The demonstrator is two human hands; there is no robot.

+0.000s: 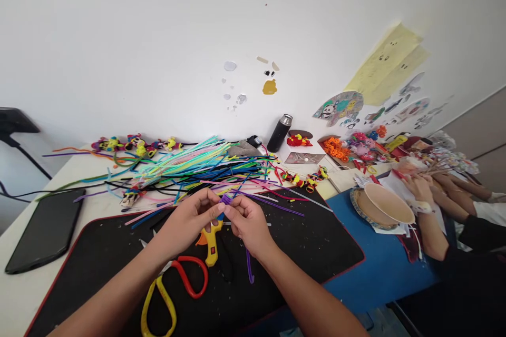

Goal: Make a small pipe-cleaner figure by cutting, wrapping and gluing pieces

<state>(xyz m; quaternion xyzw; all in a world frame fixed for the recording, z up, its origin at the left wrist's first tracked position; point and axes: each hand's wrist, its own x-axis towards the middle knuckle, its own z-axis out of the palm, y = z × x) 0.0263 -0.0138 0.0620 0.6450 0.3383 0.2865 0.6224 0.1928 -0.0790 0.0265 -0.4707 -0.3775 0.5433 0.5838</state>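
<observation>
Between my fingertips is a purple pipe cleaner (226,198), bent into a small bunch at its top. My left hand (200,214) pinches it from the left, and my right hand (245,219) pinches it from the right. A purple length (249,267) hangs below my right hand; whether it is the same piece is hidden. Under my hands a yellow glue gun (212,245) lies on the black mat (106,253). Scissors (192,276) with one red and one yellow handle rest nearer to me, partly behind my left forearm.
A heap of colourful pipe cleaners (190,163) lies along the wall, with small finished figures (136,143) behind it. A black tablet (47,231) is at left. A black bottle (280,133) stands behind. At right are a bowl (389,205) and another person's arm (430,231).
</observation>
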